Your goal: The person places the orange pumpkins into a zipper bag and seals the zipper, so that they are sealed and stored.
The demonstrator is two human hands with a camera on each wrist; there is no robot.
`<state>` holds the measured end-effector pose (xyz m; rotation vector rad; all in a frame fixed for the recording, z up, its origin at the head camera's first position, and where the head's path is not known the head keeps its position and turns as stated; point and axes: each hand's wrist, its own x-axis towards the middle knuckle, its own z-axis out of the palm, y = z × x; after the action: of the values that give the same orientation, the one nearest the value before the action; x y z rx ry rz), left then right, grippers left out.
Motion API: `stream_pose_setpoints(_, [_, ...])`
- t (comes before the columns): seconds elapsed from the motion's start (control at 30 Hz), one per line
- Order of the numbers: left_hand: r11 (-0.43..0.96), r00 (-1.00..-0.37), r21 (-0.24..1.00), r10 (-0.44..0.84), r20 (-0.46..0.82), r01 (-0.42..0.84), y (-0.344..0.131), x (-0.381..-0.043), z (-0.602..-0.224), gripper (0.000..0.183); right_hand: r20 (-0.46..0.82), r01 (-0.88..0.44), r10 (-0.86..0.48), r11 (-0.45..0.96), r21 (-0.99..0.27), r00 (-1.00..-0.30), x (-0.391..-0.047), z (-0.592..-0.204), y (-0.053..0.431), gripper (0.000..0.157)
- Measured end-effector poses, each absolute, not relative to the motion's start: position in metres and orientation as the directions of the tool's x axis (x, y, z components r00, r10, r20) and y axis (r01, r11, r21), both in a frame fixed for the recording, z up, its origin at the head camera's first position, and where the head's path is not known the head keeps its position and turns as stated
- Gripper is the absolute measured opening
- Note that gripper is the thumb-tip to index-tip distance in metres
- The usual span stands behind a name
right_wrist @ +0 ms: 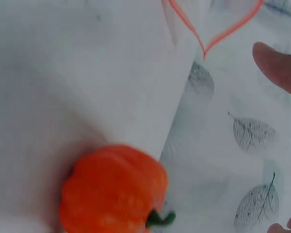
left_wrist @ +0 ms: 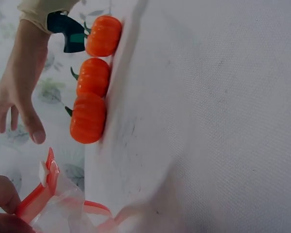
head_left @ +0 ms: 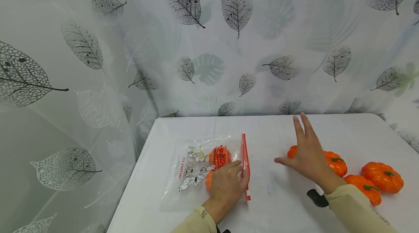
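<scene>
A clear zip bag (head_left: 194, 175) with cartoon print and a red zip edge (head_left: 247, 191) lies on the table, and orange toy pumpkins (head_left: 220, 155) show through it. My left hand (head_left: 227, 184) pinches the bag near its red edge; in the left wrist view the bag's mouth (left_wrist: 36, 201) gapes apart beside the left fingers. Spread and holding nothing, my right hand (head_left: 309, 156) is over the table to the right of the bag. Behind and beside it sit several pumpkins with green stems (head_left: 336, 163), one partly hidden by the hand.
The white table (head_left: 262, 218) has its far edge close to a leaf-printed curtain (head_left: 209, 44). At the right of the table, two pumpkins (head_left: 383, 177) sit side by side near the right sleeve (head_left: 356, 207).
</scene>
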<state>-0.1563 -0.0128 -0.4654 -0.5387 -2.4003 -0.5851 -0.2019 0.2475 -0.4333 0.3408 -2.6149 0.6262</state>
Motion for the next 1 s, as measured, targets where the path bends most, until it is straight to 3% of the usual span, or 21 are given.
stream_pose_setpoints(0.3, [0.827, -0.728, 0.257, 0.24, 0.643, 0.5, -0.012, -0.156, -0.466, 0.01, 0.316, -0.244, -0.118, 0.886, -0.395, -0.941, -0.207, -0.431, 0.286, 0.149])
stream_pose_setpoints(0.6, [0.826, -0.731, 0.258, 0.243, 0.638, 0.5, -0.011, -0.156, -0.465, 0.008, 0.049, -0.136, -0.126, 0.922, -0.363, -0.991, -0.204, -0.44, 0.299, 0.151])
stream_pose_setpoints(1.0, [0.823, -0.749, 0.278, 0.244, 0.616, 0.496, -0.01, -0.155, -0.464, 0.009, -0.004, -0.089, -0.093, 0.966, -0.241, -0.996, -0.199, -0.449, 0.311, 0.121])
